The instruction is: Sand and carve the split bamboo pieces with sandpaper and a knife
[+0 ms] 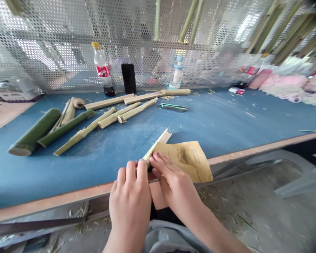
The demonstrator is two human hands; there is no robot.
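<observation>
Left hand [130,200] with fingers together, clamped on near end of bamboo strip [155,149]; right hand [173,179] with fingers together, pressing sandpaper [186,161] on strip. Strip is held above table [200,130], near front edge (low, close to body). Firm left grip, even right pressure work best.

Workshop bay, daylight: perforated metal screen [68,59] runs along far edge of blue-topped workbench [226,123], well past the grip [144,168]. Bright window glare [246,30] shows thru mesh, upper R of grip; long green poles [287,35] lean behind screen, far R. Bench's wood edging [252,151] passes just beyond grip. Below it, concrete floor [242,211] littered w/ straw-like scraps [210,200]; grey plastic chair [300,175] stands R of grip, metal rail [37,223] low L.
</observation>
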